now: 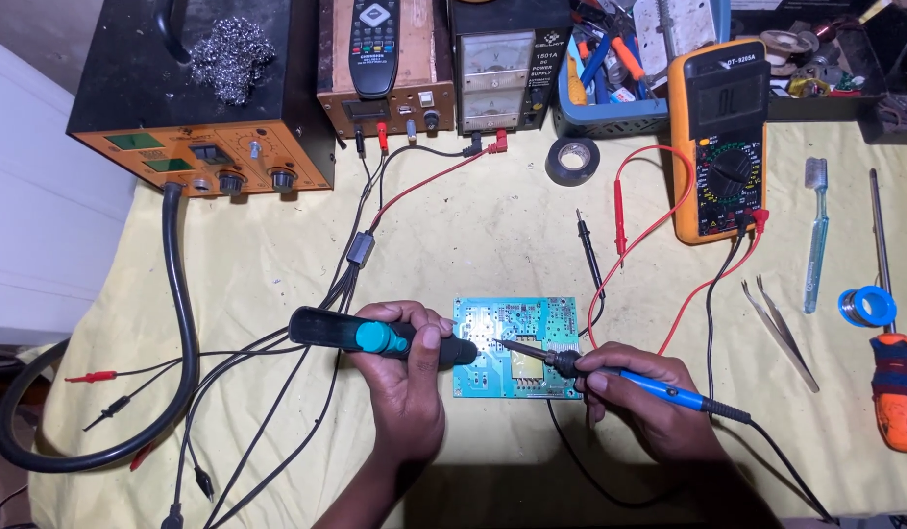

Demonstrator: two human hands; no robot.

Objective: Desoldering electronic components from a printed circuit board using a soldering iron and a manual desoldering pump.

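One circuit board, one multimeter, two tweezers, one toothbrush, one tape roll.

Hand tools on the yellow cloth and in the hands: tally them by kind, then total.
Soldering iron: 1, blue handle, in the right hand
Desoldering pump: 1, black and teal, in the left hand
Tweezers: 1
Toothbrush: 1
Screwdriver: 1, orange handle
Total: 5
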